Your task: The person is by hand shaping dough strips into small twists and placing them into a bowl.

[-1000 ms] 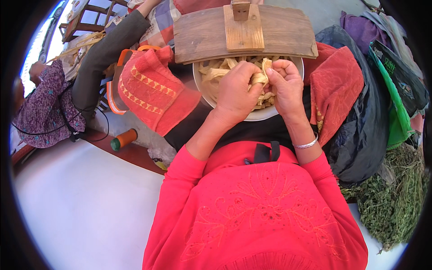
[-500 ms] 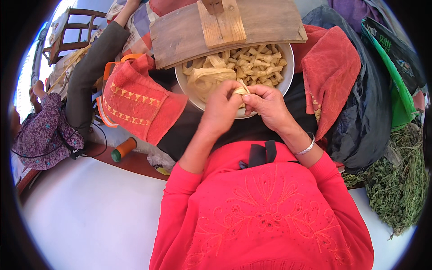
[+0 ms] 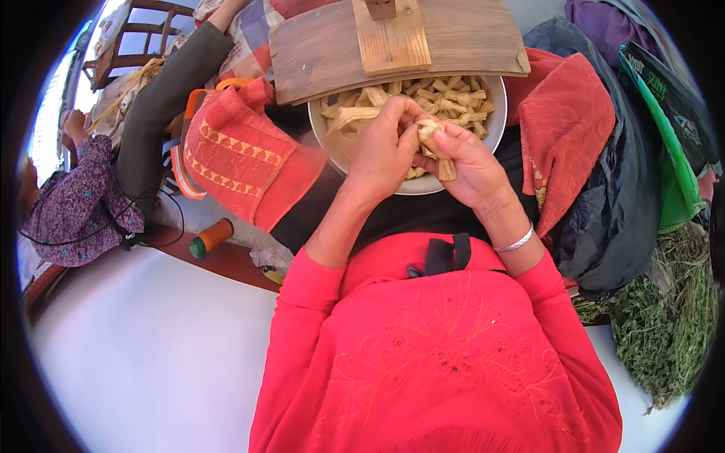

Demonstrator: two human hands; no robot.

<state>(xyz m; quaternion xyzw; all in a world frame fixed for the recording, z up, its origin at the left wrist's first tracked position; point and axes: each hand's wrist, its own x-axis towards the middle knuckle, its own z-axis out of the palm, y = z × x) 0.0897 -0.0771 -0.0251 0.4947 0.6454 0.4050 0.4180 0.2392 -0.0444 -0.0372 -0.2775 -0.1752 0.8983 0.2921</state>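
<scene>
My left hand (image 3: 384,155) and my right hand (image 3: 477,167) meet over the near rim of a white basin (image 3: 498,113). Both are closed on a pale tan knotted strip (image 3: 429,133) that looks like tofu skin. The knot shows between my fingertips, and a flat end hangs below my right thumb. Inside the basin are several similar knots (image 3: 461,100) on the right and loose, uncut-looking strips (image 3: 353,115) on the left. My fingers hide part of the held strip and of the basin's contents.
A wooden board (image 3: 317,64) lies across the basin's far side. Red towels (image 3: 242,162) drape to its left and right. Black plastic bags (image 3: 604,219) and dried green plants (image 3: 668,317) are at right. Another person's dark sleeve (image 3: 162,106) and an orange spool (image 3: 211,238) are at left.
The strip between my hands is now a bulging knot with a flat end hanging down. My right hand has turned beneath it. The whole view has shifted slightly.
</scene>
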